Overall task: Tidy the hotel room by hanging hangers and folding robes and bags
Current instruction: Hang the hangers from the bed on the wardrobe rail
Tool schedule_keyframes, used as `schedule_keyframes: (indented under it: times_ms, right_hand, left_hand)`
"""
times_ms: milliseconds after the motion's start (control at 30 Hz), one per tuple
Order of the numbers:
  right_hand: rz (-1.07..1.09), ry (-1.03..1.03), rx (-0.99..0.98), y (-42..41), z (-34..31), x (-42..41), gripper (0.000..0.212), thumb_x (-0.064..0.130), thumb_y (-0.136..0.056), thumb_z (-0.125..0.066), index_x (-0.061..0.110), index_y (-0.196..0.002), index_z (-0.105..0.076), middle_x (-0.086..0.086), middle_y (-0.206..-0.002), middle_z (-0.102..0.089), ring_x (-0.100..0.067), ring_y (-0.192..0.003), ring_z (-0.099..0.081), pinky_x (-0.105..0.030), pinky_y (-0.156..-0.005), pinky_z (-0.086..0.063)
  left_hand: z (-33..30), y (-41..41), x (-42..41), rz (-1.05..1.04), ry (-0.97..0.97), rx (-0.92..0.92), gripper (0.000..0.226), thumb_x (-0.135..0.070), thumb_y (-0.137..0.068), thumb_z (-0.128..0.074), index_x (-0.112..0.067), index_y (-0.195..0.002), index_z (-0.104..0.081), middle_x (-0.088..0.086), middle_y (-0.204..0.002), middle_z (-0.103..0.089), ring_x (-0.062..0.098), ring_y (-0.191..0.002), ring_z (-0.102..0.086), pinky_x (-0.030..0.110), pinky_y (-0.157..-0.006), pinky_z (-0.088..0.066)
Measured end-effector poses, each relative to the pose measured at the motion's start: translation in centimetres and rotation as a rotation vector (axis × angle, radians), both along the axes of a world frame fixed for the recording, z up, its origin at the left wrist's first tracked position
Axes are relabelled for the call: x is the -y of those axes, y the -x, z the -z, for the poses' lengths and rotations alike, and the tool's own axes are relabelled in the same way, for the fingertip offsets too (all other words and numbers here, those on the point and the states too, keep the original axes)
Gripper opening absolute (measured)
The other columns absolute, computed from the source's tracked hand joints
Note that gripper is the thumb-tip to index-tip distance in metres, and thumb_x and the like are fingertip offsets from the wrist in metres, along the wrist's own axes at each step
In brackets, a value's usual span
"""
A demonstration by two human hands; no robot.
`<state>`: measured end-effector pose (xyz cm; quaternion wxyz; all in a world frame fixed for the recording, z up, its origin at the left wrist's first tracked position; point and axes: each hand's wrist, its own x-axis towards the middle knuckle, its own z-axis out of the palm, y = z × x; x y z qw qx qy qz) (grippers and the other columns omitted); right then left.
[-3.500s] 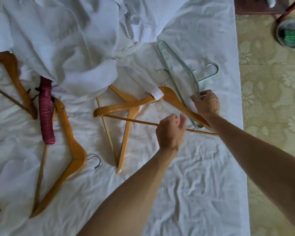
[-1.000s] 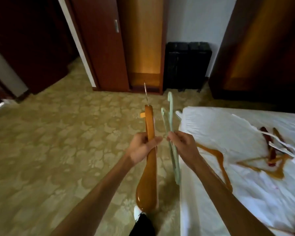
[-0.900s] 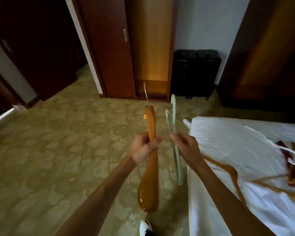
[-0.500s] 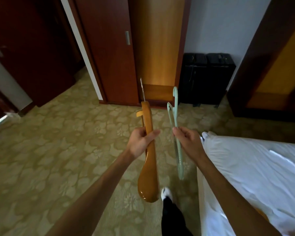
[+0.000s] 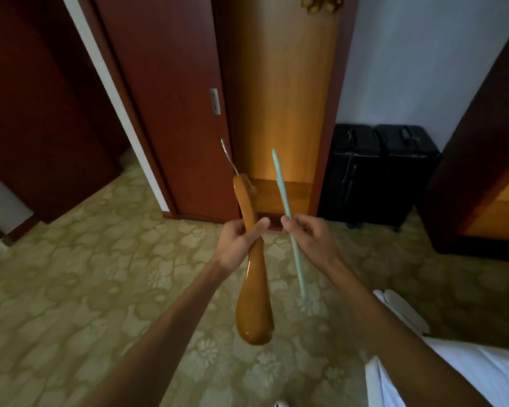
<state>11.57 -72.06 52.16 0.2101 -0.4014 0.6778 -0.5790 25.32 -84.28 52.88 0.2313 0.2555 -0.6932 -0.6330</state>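
Head cam, only view: both arms are reaching fwd over the patterned carpet [image 5: 71, 289]. The left hand [image 5: 237, 245] is gripping the wooden hanger [image 5: 254, 304], fingers curled round its narrow upper part w/ the thumb lying across the front. The hanger is showing edge-on and near upright; most of the body is hanging below the grip, ending in a broad rounded end, while a short stretch plus the metal hook [image 5: 228, 157] is sticking up above the hand.

The right hand [image 5: 309, 239] is pinching the pale green plastic hanger [image 5: 285, 207] btwn thumb and curled fingers, roughly mid-length. It's also edge-on, leaning slightly left at the top; about half is rising above the pinch, the rest is trailing below beside the wrist. The two hangers are running near each other, not touching, hands just beside one another.

Ahead, the wardrobe door [image 5: 174, 113] is standing slid aside w/ the lit wooden interior [image 5: 282, 98] showing. A black suitcase [image 5: 376, 174] is sitting right of it against the wall. White bedding [image 5: 467, 374] is filling the lower-right corner.
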Motion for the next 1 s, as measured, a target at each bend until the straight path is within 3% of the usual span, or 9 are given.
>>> schedule_keyframes:
  times_ms: [200, 333, 400, 533, 633, 733, 800, 900, 1000]
  right_hand:
    - [-0.093, -0.001, 0.062, 6.1, 0.7, 14.1, 0.035, 0.038, -0.098, -0.061, 0.013, -0.074, -0.066, 0.014, -0.056, -0.053, 0.000, -0.055, -0.050, -0.016, -0.057, -0.042]
    - [-0.115, 0.032, 0.041, 10.6, 2.2, 24.5, 0.041, 0.053, -0.090, -0.059, 0.016, -0.073, -0.068, 0.007, -0.065, -0.060, -0.009, -0.066, -0.057, -0.031, -0.067, -0.047]
    - [-0.125, 0.049, 0.027, 13.2, 2.5, 29.7, 0.040, 0.053, -0.090, -0.058, 0.018, -0.073, -0.068, 0.008, -0.065, -0.059, -0.008, -0.065, -0.056, -0.029, -0.067, -0.046]
    - [-0.103, 0.033, 0.018, 18.6, 1.9, 39.0, 0.038, 0.047, -0.092, -0.057, 0.016, -0.073, -0.067, 0.011, -0.063, -0.055, -0.004, -0.064, -0.052, -0.019, -0.066, -0.042]
    - [-0.063, 0.027, 0.019, 23.3, 1.1, 44.4, 0.039, 0.049, -0.093, -0.058, 0.016, -0.075, -0.067, 0.008, -0.066, -0.057, -0.006, -0.068, -0.055, -0.024, -0.070, -0.045]
    - [0.008, 0.043, -0.006, 28.3, 0.0, 48.5, 0.032, 0.040, -0.094, -0.060, 0.021, -0.070, -0.068, 0.012, -0.067, -0.061, -0.003, -0.070, -0.058, -0.019, -0.072, -0.044]
    - [0.062, 0.075, -0.027, 31.5, -0.9, 50.9, 0.033, 0.042, -0.092, -0.061, 0.023, -0.067, -0.067, 0.007, -0.066, -0.060, -0.007, -0.068, -0.056, -0.020, -0.070, -0.043]
    - [0.086, 0.084, -0.043, 36.3, -1.8, 53.8, 0.035, 0.051, -0.090, -0.060, 0.024, -0.070, -0.068, -0.006, -0.067, -0.056, -0.015, -0.067, -0.053, -0.028, -0.067, -0.043]
    - [0.123, 0.091, -0.049, 40.9, -2.3, 56.7, 0.040, 0.055, -0.090, -0.061, 0.019, -0.074, -0.068, -0.027, -0.076, -0.054, -0.030, -0.070, -0.052, -0.043, -0.069, -0.044]
  left_hand:
    - [1.3, 5.3, 12.3, -0.090, 0.004, -0.014, 0.088, -0.070, -0.073, -0.071, 0.015, -0.083, -0.054, 0.017, -0.071, -0.054, 0.027, -0.064, -0.051, 0.043, -0.064, -0.041]
    - [2.6, 9.4, 22.0, -0.126, 0.004, 0.009, 0.082, -0.066, -0.080, -0.070, 0.015, -0.077, -0.052, 0.021, -0.068, -0.054, 0.028, -0.062, -0.051, 0.042, -0.064, -0.042]
    - [2.9, 12.1, 27.2, -0.135, 0.012, 0.032, 0.070, -0.059, -0.086, -0.069, 0.008, -0.069, -0.054, 0.023, -0.064, -0.053, 0.025, -0.060, -0.051, 0.038, -0.062, -0.043]
    - [2.4, 18.2, 37.2, -0.117, 0.005, 0.056, 0.046, -0.040, -0.094, -0.067, -0.019, -0.056, -0.051, -0.007, -0.052, -0.049, 0.008, -0.048, -0.047, 0.019, -0.051, -0.039]
    - [1.1, 23.1, 43.6, -0.072, -0.017, 0.059, 0.043, -0.031, -0.096, -0.065, -0.024, -0.056, -0.056, -0.012, -0.049, -0.055, 0.002, -0.046, -0.052, 0.014, -0.049, -0.040]
    - [-0.1, 28.2, 48.5, 0.002, -0.023, 0.045, 0.037, -0.026, -0.098, -0.063, -0.023, -0.061, -0.060, -0.013, -0.051, -0.060, 0.000, -0.047, -0.057, 0.012, -0.050, -0.043]
    - [-1.0, 31.5, 51.3, 0.036, -0.026, 0.049, 0.038, -0.033, -0.096, -0.065, -0.022, -0.060, -0.062, -0.010, -0.054, -0.061, 0.004, -0.050, -0.059, 0.017, -0.053, -0.045]
    - [-1.7, 36.5, 55.2, 0.084, -0.011, 0.052, 0.050, -0.052, -0.087, -0.069, -0.007, -0.068, -0.060, 0.010, -0.063, -0.056, 0.022, -0.059, -0.055, 0.032, -0.061, -0.042]
    - [-3.0, 41.7, 58.2, 0.127, 0.017, 0.043, 0.046, -0.047, -0.091, -0.067, -0.005, -0.072, -0.062, 0.014, -0.066, -0.057, 0.024, -0.060, -0.055, 0.034, -0.063, -0.044]
